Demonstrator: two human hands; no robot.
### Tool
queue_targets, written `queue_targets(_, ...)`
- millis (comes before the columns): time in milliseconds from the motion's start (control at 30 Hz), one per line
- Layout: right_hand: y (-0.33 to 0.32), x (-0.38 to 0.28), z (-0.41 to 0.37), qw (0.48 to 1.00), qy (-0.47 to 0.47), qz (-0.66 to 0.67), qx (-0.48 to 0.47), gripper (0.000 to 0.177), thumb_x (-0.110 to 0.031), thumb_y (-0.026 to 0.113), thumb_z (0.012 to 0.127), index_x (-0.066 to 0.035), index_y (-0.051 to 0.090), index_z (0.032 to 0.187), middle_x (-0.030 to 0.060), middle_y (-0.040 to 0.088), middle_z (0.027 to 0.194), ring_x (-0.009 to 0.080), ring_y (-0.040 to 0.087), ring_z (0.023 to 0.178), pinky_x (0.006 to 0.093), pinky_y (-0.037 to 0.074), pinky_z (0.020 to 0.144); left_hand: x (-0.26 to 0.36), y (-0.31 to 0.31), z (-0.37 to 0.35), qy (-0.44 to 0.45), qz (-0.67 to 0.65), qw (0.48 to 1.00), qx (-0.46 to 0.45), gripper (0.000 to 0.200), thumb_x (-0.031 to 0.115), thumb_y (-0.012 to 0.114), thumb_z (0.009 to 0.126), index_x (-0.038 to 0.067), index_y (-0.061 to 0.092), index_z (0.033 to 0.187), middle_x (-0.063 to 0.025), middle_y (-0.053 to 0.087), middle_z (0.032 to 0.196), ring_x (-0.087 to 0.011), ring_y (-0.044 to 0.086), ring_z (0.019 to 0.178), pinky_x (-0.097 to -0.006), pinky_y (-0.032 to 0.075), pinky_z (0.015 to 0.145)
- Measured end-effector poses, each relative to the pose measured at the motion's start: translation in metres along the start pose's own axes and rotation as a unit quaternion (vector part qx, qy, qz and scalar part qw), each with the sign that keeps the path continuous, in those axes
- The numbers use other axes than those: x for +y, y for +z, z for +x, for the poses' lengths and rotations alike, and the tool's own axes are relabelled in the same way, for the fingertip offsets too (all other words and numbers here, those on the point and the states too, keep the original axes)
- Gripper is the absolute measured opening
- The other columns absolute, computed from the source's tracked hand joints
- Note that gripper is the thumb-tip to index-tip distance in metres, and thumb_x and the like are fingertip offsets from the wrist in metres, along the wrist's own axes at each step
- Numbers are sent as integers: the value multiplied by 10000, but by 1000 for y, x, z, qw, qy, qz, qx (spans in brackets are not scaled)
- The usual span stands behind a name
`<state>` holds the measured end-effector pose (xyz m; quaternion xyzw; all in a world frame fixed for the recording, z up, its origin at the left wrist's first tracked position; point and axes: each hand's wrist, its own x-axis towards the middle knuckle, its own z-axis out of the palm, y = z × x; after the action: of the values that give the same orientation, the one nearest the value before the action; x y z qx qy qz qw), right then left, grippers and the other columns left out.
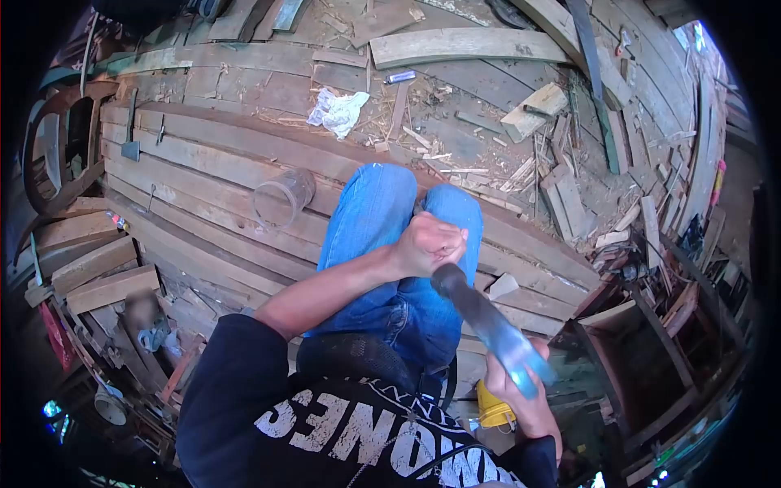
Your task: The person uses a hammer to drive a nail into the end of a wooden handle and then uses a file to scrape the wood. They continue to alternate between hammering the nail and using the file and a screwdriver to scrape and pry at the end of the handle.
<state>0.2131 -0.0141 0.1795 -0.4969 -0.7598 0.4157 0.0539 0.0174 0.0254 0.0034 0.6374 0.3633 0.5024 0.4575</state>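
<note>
Plank floor (203, 187) strewn with offcuts (537, 102); above knees (382, 203), left hand (427, 244) grip closed round dark end of long tool (480, 313), right hand (529, 403) clasping pale end, probably for steadiness.

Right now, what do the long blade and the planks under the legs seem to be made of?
Long blade: probably metal, smooth, with a pale bluish sheen. Planks: bare, unpainted wood, rough, with visible grain and chips lying on them.
</note>
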Motion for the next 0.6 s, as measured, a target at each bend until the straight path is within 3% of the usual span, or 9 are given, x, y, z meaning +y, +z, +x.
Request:
queue_targets(67,5,-1,0,998,60,8,0,180,-101,687,774,-12,531,776,100,527,544,277,570,445,356,440,431,2,1,4,8,-9,1000,-3,307,-29,635,778,60,431,567,-62,456,513,-224,507,432,-329,364,403)
queue_targets(100,5,-4,3,993,118,16,0,182,-104,684,779,-15,525,771,93,510,534,269,555,431,359,431,425,3,4,6,23,-12,999,25,378,-89,619,764,63,351,544,-53,381,485,-207,419,382,-333,294,376)
queue_targets(167,5,2,-2,995,91,29,20,186,-109,688,777,-11,530,781,96,502,523,269,547,423,357,419,419,4,8,9,36,-16,998,58,457,-148,603,750,66,270,521,-45,307,457,-191,332,333,-336,225,348)
queue_targets(233,-3,-3,-5,998,44,20,28,166,-94,679,767,-4,546,812,117,547,561,282,563,436,352,423,421,4,8,8,41,-16,998,45,444,-138,606,757,62,287,521,-47,313,458,-190,341,337,-343,231,347)
queue_targets(267,-6,-3,-4,997,-3,64,53,168,-75,656,760,10,585,886,135,587,613,289,574,448,341,422,418,-3,5,1,32,-14,999,2,292,-31,654,725,51,425,563,-80,458,526,-249,491,431,-342,363,405)
queue_targets(400,-3,-6,9,997,46,21,58,216,-21,637,749,14,649,963,171,615,673,278,594,468,336,440,437,-2,5,-1,21,23,999,-5,276,-47,647,706,43,431,560,-83,448,516,-258,491,427,-356,363,402)
queue_targets(433,-6,-16,17,984,166,68,11,151,-55,504,899,42,609,946,141,592,717,268,570,592,346,438,561,-2,6,0,33,9,999,11,274,-61,639,728,38,450,556,-77,447,508,-240,477,409,-349,344,387)
queue_targets(567,-5,-4,3,995,83,35,50,182,-89,508,911,36,616,987,89,563,703,163,533,588,303,424,554,-4,8,0,46,-19,998,31,268,-85,629,771,26,504,561,-61,451,496,-206,457,377,-337,311,359)
queue_targets(600,-7,-5,-4,993,100,-22,51,193,-12,653,737,-32,693,925,103,661,784,253,595,590,323,436,597,-4,7,-1,40,-16,999,16,251,-79,634,770,23,519,572,-58,457,502,-209,464,380,-340,317,361)
